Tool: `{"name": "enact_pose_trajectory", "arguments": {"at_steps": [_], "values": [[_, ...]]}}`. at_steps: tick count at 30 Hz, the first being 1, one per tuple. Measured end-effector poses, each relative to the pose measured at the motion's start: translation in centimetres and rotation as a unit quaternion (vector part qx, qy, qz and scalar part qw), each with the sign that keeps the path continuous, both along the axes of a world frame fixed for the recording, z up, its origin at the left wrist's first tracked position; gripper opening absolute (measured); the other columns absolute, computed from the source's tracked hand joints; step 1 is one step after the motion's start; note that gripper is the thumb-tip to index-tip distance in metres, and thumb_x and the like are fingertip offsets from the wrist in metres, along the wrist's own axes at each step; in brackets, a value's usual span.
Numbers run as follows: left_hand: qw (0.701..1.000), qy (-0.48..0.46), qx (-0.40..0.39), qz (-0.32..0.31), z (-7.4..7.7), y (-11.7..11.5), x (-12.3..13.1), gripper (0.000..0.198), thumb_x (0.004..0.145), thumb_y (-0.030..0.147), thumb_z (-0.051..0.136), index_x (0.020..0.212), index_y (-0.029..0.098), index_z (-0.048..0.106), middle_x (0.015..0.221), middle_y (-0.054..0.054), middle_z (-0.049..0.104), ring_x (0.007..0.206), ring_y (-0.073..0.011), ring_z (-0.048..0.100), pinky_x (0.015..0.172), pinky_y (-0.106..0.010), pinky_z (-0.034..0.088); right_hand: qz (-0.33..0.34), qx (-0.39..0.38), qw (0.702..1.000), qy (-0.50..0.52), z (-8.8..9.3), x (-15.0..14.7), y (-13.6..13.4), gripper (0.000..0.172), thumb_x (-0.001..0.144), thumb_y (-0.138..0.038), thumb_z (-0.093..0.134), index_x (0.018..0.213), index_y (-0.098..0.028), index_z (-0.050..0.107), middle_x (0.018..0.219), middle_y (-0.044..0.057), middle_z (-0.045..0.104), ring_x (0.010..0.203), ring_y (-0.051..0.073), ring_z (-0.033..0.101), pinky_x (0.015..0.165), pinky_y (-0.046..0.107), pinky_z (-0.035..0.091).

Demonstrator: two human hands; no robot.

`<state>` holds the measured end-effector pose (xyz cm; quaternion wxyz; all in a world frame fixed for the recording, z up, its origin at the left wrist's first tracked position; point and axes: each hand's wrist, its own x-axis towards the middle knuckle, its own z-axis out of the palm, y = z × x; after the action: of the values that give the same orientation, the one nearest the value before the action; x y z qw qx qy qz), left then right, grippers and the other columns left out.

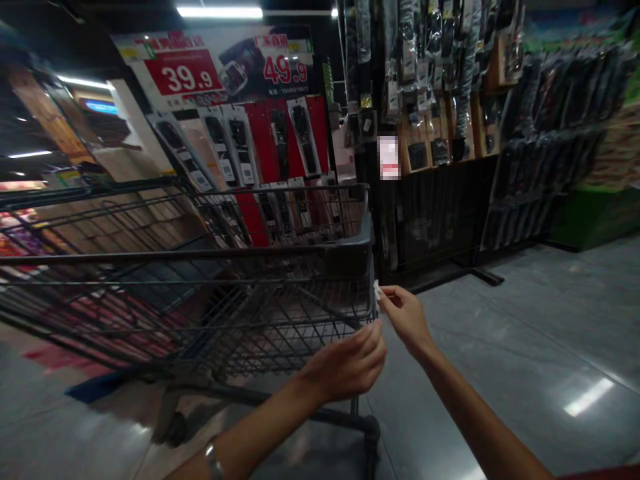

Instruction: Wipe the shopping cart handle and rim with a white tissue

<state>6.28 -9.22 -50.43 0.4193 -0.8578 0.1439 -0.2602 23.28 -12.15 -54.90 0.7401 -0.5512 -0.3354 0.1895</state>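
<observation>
A: What takes up the most room?
B: A grey, glossy floor (525,347) with reflected light on it. Over its left half stands a large dark wire shopping cart (347,261), its near end at the centre, a wheel showing below.
A: And behind the cart?
B: A red-backed display board (267,143) hung with dark goods in clear packets. To its right is a dark rack (443,167) crowded with long wrapped items, in dim light.
A: Anything to read?
B: A price sign (187,75) above the board, showing 39.9 and 49.9.
A: Where are the person's hands?
B: Both reach in from below, to the near end of the cart. The left hand (345,363) is back-outward beside the wire side, fingers curled; its fingertips are partly hidden, so whether its grip has hold of anything cannot be told. The right hand (406,317) is just beyond it, to the right — thumb and fingers pinched together.
A: What are the smallest things?
B: A shiny bracelet (213,460) on the left wrist, then a white scrap (377,291) — pinched in the right hand's grip, right beside the cart's end edge. Whether it touches the cart is unclear.
</observation>
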Motion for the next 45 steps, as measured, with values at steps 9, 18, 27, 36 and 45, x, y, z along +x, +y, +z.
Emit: {"name": "enact_pose_trajectory", "arguments": {"at_steps": [9,18,27,36,45], "values": [[0.996,-0.009,-0.042,-0.079,0.0,3.0,2.2,0.023,0.087,0.02,0.051,0.106,0.012,0.062,0.114,-0.008,0.065,0.114,-0.0185,0.057,0.11,-0.032,0.035,-0.033,0.009,0.997,0.069,0.7,1.0,2.0,0.048,0.05,-0.056,0.075,0.071,-0.013,0.068,0.064,0.006,0.067,0.058,0.015,0.059,0.055,0.028,0.047],[0.96,-0.264,-0.069,-0.056,-0.2,4.5,3.0,0.034,0.086,0.023,0.058,0.12,0.024,0.057,0.112,-0.004,0.062,0.12,-0.0155,0.048,0.115,-0.038,0.027,-0.107,0.076,0.987,0.091,2.1,2.2,1.8,0.037,0.053,-0.042,0.073,0.074,-0.013,0.068,0.068,0.006,0.067,0.063,0.016,0.059,0.061,0.03,0.049],[0.943,-0.305,-0.089,0.097,1.6,6.6,3.7,0.042,0.085,0.026,0.054,0.126,0.023,0.05,0.107,-0.008,0.063,0.103,-0.0216,0.059,0.105,-0.043,0.037,-0.124,0.146,0.979,-0.061,5.1,0.6,0.9,0.03,0.076,-0.039,0.061,0.094,-0.016,0.07,0.095,0.007,0.066,0.087,0.017,0.062,0.078,0.032,0.05],[0.962,-0.232,-0.124,0.072,1.8,8.3,6.6,0.035,0.082,0.019,0.05,0.117,0.016,0.057,0.08,-0.003,0.062,0.08,-0.0187,0.06,0.097,-0.038,0.04,-0.156,0.078,0.976,-0.131,1.5,2.6,1.9,0.03,0.076,-0.039,0.06,0.09,-0.015,0.072,0.092,0.008,0.064,0.086,0.018,0.061,0.08,0.033,0.048],[0.958,-0.245,-0.137,0.055,1.3,8.8,7.0,0.039,0.082,0.015,0.05,0.12,0.015,0.055,0.081,-0.002,0.061,0.076,-0.0176,0.057,0.092,-0.035,0.042,-0.253,0.101,0.946,-0.176,4.6,1.7,-0.2,0.021,0.081,-0.031,0.059,0.088,-0.015,0.071,0.087,0.007,0.063,0.081,0.017,0.06,0.071,0.03,0.049]]}}
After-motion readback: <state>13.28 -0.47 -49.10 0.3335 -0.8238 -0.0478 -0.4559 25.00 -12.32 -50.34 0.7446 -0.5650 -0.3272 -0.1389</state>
